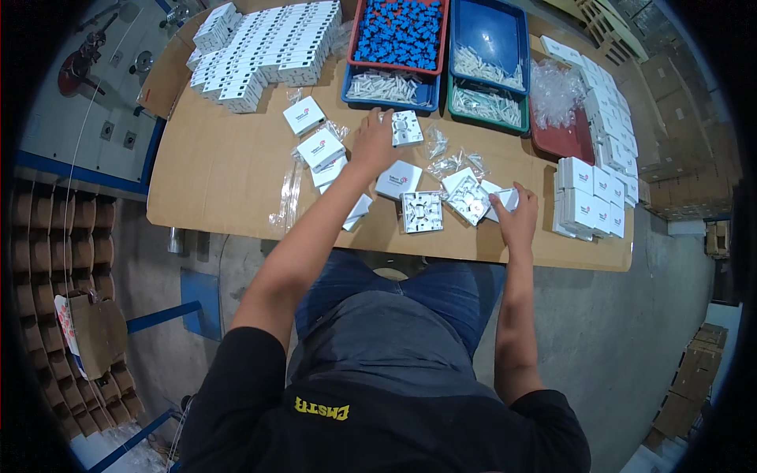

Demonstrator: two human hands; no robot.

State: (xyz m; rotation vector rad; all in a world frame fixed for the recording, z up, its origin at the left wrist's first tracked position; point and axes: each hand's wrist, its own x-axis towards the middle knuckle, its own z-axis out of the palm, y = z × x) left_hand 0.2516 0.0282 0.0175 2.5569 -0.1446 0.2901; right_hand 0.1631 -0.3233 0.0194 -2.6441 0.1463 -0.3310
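My left hand (374,143) reaches over the middle of the table, fingers curled at the left edge of a white square plastic box (407,128) whose moulded inner side shows. On the right, my right hand (518,217) grips another white square box (505,202) between thumb and fingers. Beside it an open-faced white box (468,199) leans on others. Another one (422,212) lies face up near the front edge, next to a smooth-lidded white box (398,180). More lidded boxes (322,149) lie left of my left forearm. Small clear bags of parts (446,164) lie between my hands.
Stacked white boxes (268,47) fill the far left, and more (587,197) stand at the right. At the back are a red tray (353,54) of blue pieces, blue and green trays (524,114) of pale plugs, and a dark red tray (579,152) with clear bags.
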